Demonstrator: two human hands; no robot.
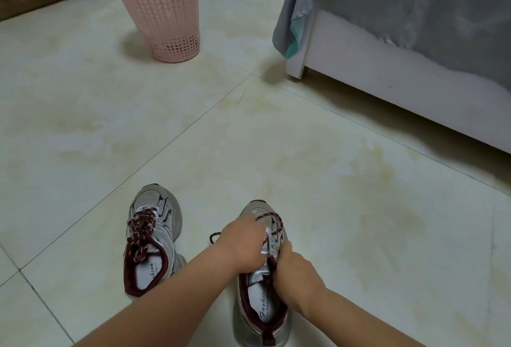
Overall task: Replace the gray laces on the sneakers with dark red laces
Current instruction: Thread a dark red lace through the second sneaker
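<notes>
Both hands work over the right shoe (262, 277), which stands on the floor (276, 139) near the bottom of the view. The left hand (243, 244) lies curled over the middle of the shoe's lace area, its fingers closed down on the tongue and the dark red lace (272, 219); exactly what they pinch is hidden. The right hand (293, 266) sits on the shoe's right side by the upper eyelets, fingers bent in against the lace, and whether it grips the strand cannot be told. The lace is dark red with pale flecks; one loop arcs over the toe end just beyond the left hand and a loose end pokes out to the left of that hand. The shoe is silver-grey mesh with a dark red collar and a white insole with printed script. Its long axis runs away from the person, toe pointing forward and slightly right, heel at the bottom edge. The left shoe (150, 241) stands apart to the left, the same colours, already threaded with dark red lace (141, 230) bunched loosely over its tongue; its toe points forward too, roughly parallel. Farther off, a pink basket (163, 15) stands on the floor at upper left, and a white bed frame (387, 81) draped with a grey sheet (414, 1) fills the upper right.
</notes>
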